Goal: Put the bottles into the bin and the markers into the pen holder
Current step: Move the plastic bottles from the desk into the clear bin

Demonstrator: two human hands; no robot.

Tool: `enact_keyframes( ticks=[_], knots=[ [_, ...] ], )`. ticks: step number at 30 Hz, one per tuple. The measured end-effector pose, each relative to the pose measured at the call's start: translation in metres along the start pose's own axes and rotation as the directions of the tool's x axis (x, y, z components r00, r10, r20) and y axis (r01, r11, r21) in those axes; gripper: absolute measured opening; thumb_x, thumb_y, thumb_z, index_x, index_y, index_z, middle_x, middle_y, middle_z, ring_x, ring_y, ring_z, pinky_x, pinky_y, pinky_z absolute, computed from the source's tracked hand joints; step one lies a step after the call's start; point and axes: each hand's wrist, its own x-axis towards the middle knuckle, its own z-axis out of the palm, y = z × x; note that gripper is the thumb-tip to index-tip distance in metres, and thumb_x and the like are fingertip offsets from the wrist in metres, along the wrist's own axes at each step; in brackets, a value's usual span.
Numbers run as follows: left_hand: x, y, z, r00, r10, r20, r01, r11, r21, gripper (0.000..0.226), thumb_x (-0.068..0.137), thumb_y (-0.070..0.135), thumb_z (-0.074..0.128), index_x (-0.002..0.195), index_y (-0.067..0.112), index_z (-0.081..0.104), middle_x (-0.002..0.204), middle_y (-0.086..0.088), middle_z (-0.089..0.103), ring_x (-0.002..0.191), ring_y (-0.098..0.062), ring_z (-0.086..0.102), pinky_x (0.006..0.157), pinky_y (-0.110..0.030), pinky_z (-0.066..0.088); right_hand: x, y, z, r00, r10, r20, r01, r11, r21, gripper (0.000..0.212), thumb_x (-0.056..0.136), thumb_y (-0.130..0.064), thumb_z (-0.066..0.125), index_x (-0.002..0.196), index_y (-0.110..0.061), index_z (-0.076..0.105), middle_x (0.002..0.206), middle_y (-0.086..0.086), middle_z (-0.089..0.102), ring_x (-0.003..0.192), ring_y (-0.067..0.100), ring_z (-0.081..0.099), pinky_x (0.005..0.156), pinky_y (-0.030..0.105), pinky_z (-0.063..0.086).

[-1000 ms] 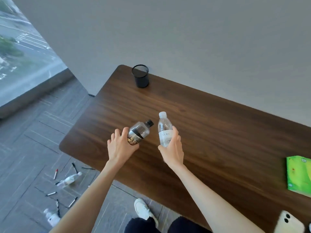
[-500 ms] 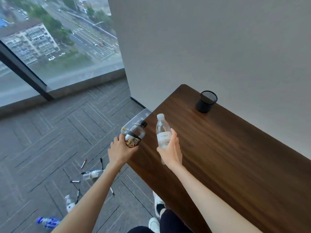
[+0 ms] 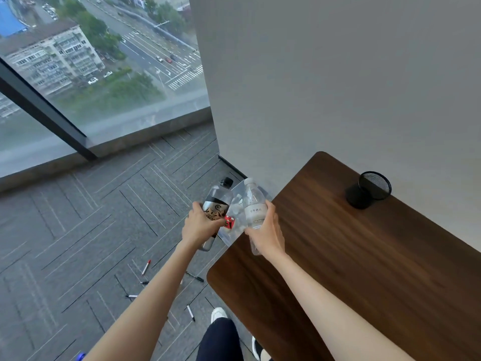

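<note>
Bottles are now hovering over the clear bin (image 3: 235,225) off the worktop (image 3: 364,269): we are clamping the black-capped bottle (image 3: 217,204) in our left hand (image 3: 200,226) and the white-capped bottle (image 3: 255,204) in our right hand (image 3: 266,234), nearly ready to drop.

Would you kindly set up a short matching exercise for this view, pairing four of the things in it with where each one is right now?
Things:
1. black-capped bottle
2. white-capped bottle
3. pen holder
4. red-capped marker

Places:
A. lying on the carpet floor
B. held in the right hand
C. standing on the wooden table
D. held in the left hand

Pairs: 1-D, 2-B, 3-C, 4-A
</note>
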Motion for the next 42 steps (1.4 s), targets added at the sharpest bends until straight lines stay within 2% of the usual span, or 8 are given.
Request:
enact_keyframes(
  ticks=[12,19,22,24,27,32,39,42],
  knots=[
    [0.091,0.004,-0.026,0.955,-0.011,0.296,0.006,1.0,0.018,0.07,0.062,0.053,0.068,0.111,0.021,0.028,0.11,-0.011,0.06,0.092,-0.028,0.064,0.086,-0.047,0.054,0.032,-0.017,0.038,0.94,0.331,-0.085,-0.321,0.941,0.108,0.088,0.075,-0.034,0.073,0.144,-0.036,0.018,0.131,0.001,0.045,0.111,0.025,0.054,0.086,0.04,0.048],
    [0.137,0.041,-0.024,0.922,0.111,0.371,-0.202,0.955,0.217,0.107,0.071,0.07,0.062,0.151,0.025,0.007,0.154,-0.018,0.025,0.138,-0.042,0.03,0.109,-0.061,0.028,0.045,-0.022,0.049,0.901,0.415,-0.126,-0.401,0.908,0.123,0.088,0.078,-0.032,0.071,0.147,-0.034,0.017,0.136,0.002,0.044,0.115,0.025,0.053,0.083,0.035,0.043],
    [0.14,0.034,-0.022,0.913,0.128,0.388,-0.22,0.954,0.203,0.092,0.068,0.069,0.06,0.138,0.013,0.038,0.137,-0.013,0.051,0.121,-0.032,0.052,0.098,-0.051,0.045,0.047,-0.024,0.054,0.888,0.443,-0.125,-0.427,0.894,0.136,0.088,0.078,-0.032,0.071,0.147,-0.035,0.018,0.135,0.001,0.046,0.113,0.025,0.054,0.082,0.035,0.043],
    [0.134,0.027,-0.022,0.919,0.182,0.349,-0.257,0.95,0.18,0.054,0.081,0.053,0.063,0.114,0.011,0.058,0.115,-0.007,0.065,0.101,-0.024,0.062,0.085,-0.039,0.052,0.049,-0.027,0.057,0.885,0.45,-0.122,-0.434,0.89,0.14,0.088,0.078,-0.032,0.071,0.147,-0.036,0.018,0.134,0.001,0.046,0.111,0.024,0.055,0.08,0.034,0.043],
    [0.125,0.017,-0.023,0.932,0.2,0.302,-0.258,0.952,0.166,0.021,0.091,0.032,0.062,0.082,0.013,0.06,0.089,-0.006,0.069,0.075,-0.018,0.059,0.063,-0.028,0.043,0.052,-0.029,0.061,0.88,0.46,-0.114,-0.444,0.884,0.146,0.087,0.078,-0.034,0.071,0.148,-0.035,0.018,0.132,0.002,0.047,0.11,0.025,0.056,0.081,0.034,0.043],
    [0.12,0.0,-0.027,0.947,0.163,0.275,-0.212,0.964,0.158,0.033,0.09,0.034,0.063,0.062,0.021,0.051,0.064,0.007,0.057,0.066,-0.016,0.055,0.053,-0.026,0.035,0.06,-0.033,0.068,0.88,0.47,-0.069,-0.462,0.881,0.101,0.091,0.08,-0.037,0.071,0.151,-0.031,0.014,0.136,0.004,0.045,0.114,0.026,0.055,0.086,0.035,0.045],
    [0.123,-0.022,-0.04,0.964,0.138,0.228,-0.168,0.979,0.119,0.035,0.087,0.041,0.065,0.063,0.019,0.054,0.063,0.003,0.061,0.061,-0.017,0.057,0.054,-0.027,0.038,0.094,-0.056,0.064,0.892,0.448,-0.058,-0.446,0.894,0.046,0.09,0.084,-0.037,0.065,0.153,-0.026,0.008,0.142,0.008,0.043,0.119,0.03,0.054,0.09,0.037,0.046],
    [0.125,-0.028,-0.045,0.969,0.138,0.206,-0.161,0.982,0.101,0.028,0.085,0.042,0.067,0.067,0.021,0.064,0.069,0.0,0.069,0.068,-0.02,0.065,0.059,-0.029,0.044,0.112,-0.07,0.057,0.9,0.433,-0.039,-0.434,0.901,-0.001,0.103,0.084,-0.048,0.065,0.156,-0.02,-0.004,0.157,0.01,0.026,0.135,0.033,0.042,0.098,0.039,0.04]
  ],
)
